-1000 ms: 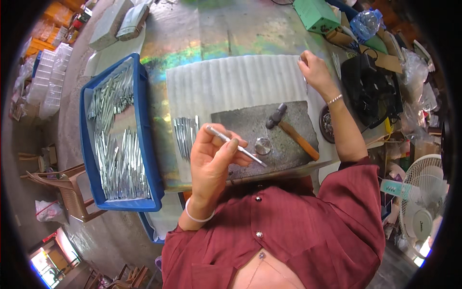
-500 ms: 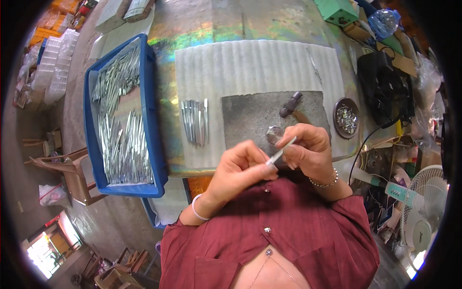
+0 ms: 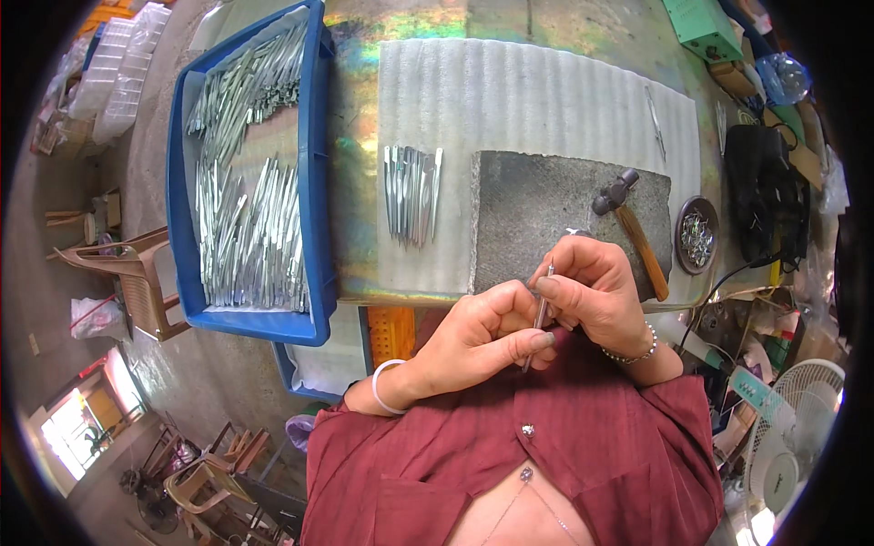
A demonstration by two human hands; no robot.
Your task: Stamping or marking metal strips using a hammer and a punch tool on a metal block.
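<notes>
Close in front of my shirt, both hands hold one slim silver metal piece (image 3: 541, 314), tilted nearly upright. My left hand (image 3: 492, 332) pinches its lower part between thumb and fingers. Fingers of my right hand (image 3: 596, 289) close around its upper end. Beyond them lies a dark grey slab (image 3: 523, 200), with a hammer (image 3: 641, 244) on its right side. Something small and shiny on the slab is mostly hidden behind my right hand. To the slab's left, a row of slim pointed metal pieces (image 3: 412, 196) rests on white foam sheeting (image 3: 510, 91).
A blue tray (image 3: 320, 182) at the left holds many similar metal pieces. Right of the slab stands a round dish (image 3: 681, 227) of small shiny parts. Farther right are a black bag-like item (image 3: 763, 182), a green box (image 3: 701, 32) and a white fan (image 3: 792, 428).
The metal piece has turned from slanting to nearly upright between my hands. The view has shifted, so the bench appears higher and farther right, and the hammer's handle shows more.
</notes>
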